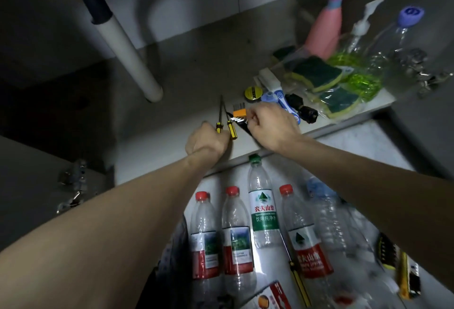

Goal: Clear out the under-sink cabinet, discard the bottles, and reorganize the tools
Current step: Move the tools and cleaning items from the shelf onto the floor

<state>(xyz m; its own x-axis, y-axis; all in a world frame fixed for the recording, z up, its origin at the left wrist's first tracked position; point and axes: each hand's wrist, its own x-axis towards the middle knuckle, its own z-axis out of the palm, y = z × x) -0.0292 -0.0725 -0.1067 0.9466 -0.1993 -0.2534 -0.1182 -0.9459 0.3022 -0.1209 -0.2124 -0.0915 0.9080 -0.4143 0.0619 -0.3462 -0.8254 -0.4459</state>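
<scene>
My left hand [205,140] grips two yellow-and-black screwdrivers [227,126] near the front edge of the cabinet floor [186,102], shafts pointing away from me. My right hand [271,124] pinches an orange holder of hex keys [239,115] right beside them. Several empty plastic water bottles [264,208] lie in a row on the tiled floor below my arms, most with red caps, one with a green cap. Another yellow-handled screwdriver [298,276] lies among them.
A white drain pipe [129,55] slants down at the cabinet's left. Sponges [317,72], a pink spray bottle [324,31], a pump bottle [361,26] and a clear bottle [403,28] crowd the right. A yellow tape roll [253,92] and black parts [304,109] lie nearby. A utility knife [407,276] is at lower right.
</scene>
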